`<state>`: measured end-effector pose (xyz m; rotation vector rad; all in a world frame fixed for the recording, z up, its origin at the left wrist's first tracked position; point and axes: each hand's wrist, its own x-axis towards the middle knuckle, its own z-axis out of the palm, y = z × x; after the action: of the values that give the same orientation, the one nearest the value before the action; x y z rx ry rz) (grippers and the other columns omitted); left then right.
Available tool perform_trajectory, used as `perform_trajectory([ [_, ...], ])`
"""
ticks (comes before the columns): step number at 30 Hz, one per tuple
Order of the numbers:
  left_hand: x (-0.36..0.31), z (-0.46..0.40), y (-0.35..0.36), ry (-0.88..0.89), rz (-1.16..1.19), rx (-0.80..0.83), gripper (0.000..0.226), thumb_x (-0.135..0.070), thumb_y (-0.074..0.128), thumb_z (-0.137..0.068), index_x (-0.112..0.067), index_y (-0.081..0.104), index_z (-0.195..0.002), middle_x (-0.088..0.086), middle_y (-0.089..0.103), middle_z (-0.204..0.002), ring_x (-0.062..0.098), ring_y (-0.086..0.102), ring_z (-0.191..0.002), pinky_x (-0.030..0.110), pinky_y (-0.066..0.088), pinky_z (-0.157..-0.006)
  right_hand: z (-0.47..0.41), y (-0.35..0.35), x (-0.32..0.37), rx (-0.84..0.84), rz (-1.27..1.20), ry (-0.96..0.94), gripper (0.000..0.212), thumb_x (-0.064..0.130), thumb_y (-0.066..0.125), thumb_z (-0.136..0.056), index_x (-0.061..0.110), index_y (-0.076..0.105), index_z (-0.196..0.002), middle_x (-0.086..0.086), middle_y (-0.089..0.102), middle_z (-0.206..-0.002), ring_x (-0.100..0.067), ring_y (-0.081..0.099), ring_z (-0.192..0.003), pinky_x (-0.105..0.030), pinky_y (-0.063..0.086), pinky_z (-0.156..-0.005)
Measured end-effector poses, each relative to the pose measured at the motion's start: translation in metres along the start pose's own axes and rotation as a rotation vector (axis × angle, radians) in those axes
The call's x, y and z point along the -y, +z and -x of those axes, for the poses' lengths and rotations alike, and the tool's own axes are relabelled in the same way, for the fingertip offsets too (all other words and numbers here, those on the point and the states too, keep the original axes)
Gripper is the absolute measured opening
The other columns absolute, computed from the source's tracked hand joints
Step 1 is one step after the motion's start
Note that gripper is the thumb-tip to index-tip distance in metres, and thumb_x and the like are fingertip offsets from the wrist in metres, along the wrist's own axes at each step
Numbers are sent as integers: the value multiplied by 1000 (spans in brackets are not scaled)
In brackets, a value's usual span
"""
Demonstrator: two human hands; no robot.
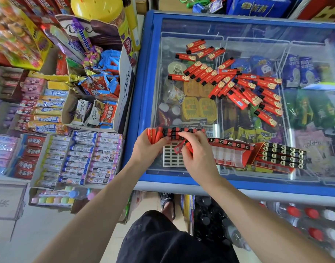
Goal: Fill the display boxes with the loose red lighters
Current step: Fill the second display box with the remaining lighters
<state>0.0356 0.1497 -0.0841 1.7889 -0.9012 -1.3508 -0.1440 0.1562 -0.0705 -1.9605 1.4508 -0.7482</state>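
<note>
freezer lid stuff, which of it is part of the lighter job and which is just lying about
Part of the job:
- loose red lighters
- lighter bundle held by left hand
- lighter in right hand
- display boxes
- white tray

Lying about:
- sweets boxes
- bottles

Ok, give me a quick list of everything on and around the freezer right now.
Loose lighters: dozens, red with black tops, scattered on the freezer lid.
Full box: one, red, near right on the lid.
Part-filled box: one, red, beside the full one.
White tray: one, empty slots, under the hands.
Freezer: one, blue frame, glass lid, ice cream inside.
Sweets shelves: many colours, left.
Bottles: red and white caps, lower right.
Left hand: grips a bundle of lighters.
Right hand: pinches lighters by the bundle.
</note>
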Motion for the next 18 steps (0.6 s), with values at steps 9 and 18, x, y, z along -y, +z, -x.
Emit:
perform_trajectory([
  [9, -1, 1, 1, 3, -25, -10, 26, -23, 79, -87, -10, 57, -89, 3, 57, -66, 19, 54, -62, 39, 51, -64, -2, 1, -5, -111, -46, 191, 7, 19, 68, -96, 13, 67, -93, 2, 58, -77, -13, 50, -60, -20, 37, -55],
  [18, 3, 3, 6, 16, -100, -10, 28, -27, 82, -81, -16, 57, -85, -6, 58, -67, 15, 56, -64, 44, 55, -72, 2, 30, 6, -229, -159, 470, 14, 28, 70, -95, 15, 69, -92, 2, 63, -68, -13, 49, -52, -22, 35, -49],
])
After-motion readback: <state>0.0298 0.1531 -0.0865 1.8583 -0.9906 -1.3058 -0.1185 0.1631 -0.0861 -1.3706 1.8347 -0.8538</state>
